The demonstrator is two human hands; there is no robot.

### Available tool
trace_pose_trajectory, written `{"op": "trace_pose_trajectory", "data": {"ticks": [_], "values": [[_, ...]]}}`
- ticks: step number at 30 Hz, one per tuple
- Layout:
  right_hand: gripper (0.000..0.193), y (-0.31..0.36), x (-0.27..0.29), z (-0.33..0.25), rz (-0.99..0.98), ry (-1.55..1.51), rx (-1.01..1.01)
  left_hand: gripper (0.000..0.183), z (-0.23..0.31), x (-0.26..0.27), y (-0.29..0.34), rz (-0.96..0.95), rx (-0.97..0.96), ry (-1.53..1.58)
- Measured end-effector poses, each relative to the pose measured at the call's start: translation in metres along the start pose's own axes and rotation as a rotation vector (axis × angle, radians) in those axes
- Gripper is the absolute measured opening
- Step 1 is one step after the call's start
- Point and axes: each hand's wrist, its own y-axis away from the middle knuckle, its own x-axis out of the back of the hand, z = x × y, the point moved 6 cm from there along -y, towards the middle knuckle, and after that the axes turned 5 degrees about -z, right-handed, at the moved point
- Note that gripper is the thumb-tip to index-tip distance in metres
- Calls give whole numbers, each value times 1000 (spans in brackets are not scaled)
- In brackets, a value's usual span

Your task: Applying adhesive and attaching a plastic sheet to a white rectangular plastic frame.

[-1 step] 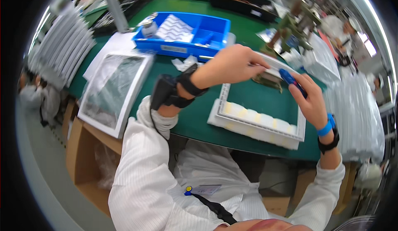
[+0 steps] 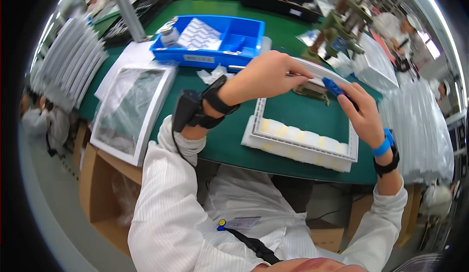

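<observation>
A white rectangular frame lies on the green table in front of me. Soft white padding with yellowish patches runs along its near side. Over the frame's far side, my left hand is closed in a pinch; whatever sits between its fingertips is too small to tell. My right hand grips a blue-handled tool near the far right corner, its tip pointing toward the left fingers. The tool's working end cannot be made out. Below the left fingertips, inside the frame, is a small brownish metal block.
Behind the left hand stands a blue divided bin with a bottle and patterned paper. A plastic-covered white frame lies at left. A green hand press stands at back right. Wrapped stacks rise at right. Crumpled tissue lies mid-table.
The whole view has shifted slightly. My right hand and the blue-handled tool appear a little closer to the left fingertips. Both grips look the same.
</observation>
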Motion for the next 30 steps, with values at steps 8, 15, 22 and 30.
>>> {"op": "trace_pose_trajectory", "data": {"ticks": [8, 15, 22, 30], "values": [[29, 10, -3, 5, -45, 49, -6, 20, 14, -18, -3, -9, -103, 35], [28, 12, -6, 4, -55, 75, -8, 20, 20, -22, -1, -15, -123, -88], [28, 7, -11, 10, -76, 85, 1, 19, 9, -22, -3, -3, -79, -82], [27, 2, -16, 20, -105, 37, -25, 20, 4, -26, -6, -57, -71, -119]]}}
